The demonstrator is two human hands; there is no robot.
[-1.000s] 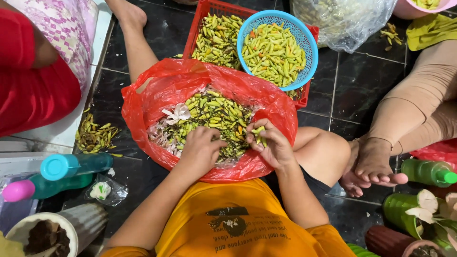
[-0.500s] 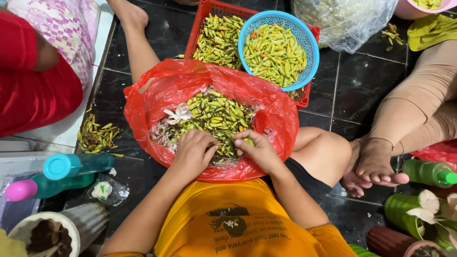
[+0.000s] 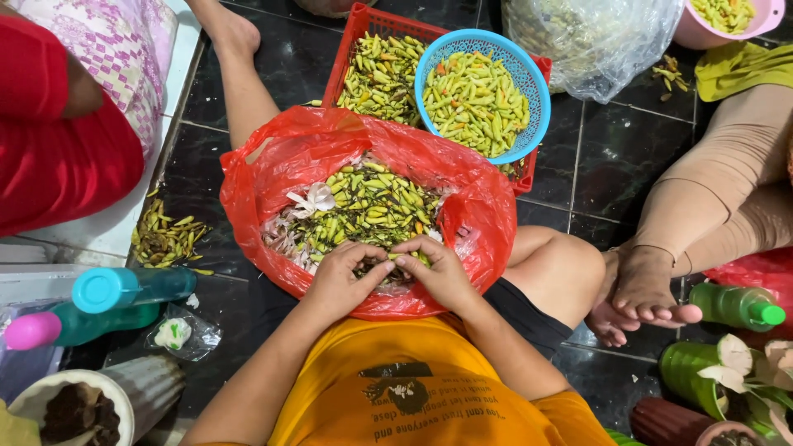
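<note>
Left hand: our left hand (image 3: 340, 277) rests on the near edge of the chili pile, at about 6 o'clock in the red bag, fingers curled and pinching a small green chili (image 3: 390, 258) together with the other hand.
Right hand: our right hand (image 3: 439, 271) meets the left fingertip to fingertip, grasping the same chili; the two hands touch.
Red bag: we see the red plastic bag (image 3: 273, 177) open just ahead of our knees, heaped with green chilies (image 3: 372, 206) and pale scraps at its 9 o'clock side.
Blue basket: the blue basket (image 3: 535, 91), at 1 o'clock beyond the bag, is full of green chilies and sits on a red crate (image 3: 353, 33).
Stems: a loose heap of chili stems (image 3: 165, 239) lies on the dark tiles at 9 o'clock.
Neighbour: another person's bare feet (image 3: 640, 297) rest at 3 o'clock.
</note>
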